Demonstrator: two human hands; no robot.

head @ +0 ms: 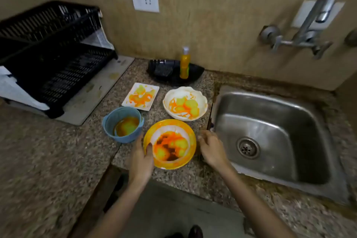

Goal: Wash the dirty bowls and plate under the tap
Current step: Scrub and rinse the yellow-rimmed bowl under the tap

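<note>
Head view shows the yellow bowl [170, 144] sitting on the granite counter [58, 160] just left of the sink [270, 121], smeared with orange and brown sauce. The left hand [142, 158] pinches its near-left rim, thumb hooked inside, the other fingers hidden. The right hand [211, 149] hovers beside the right rim, fingers loosely spread; whether it touches is unclear. The bowl looks light and stiff, probably plastic. Its greasy inside is likely slippery, so gripping opposite rim edges seems safest.

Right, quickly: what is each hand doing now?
Left hand: grips the yellow bowl by its rim.
Right hand: open, beside the bowl, holding nothing.
</note>
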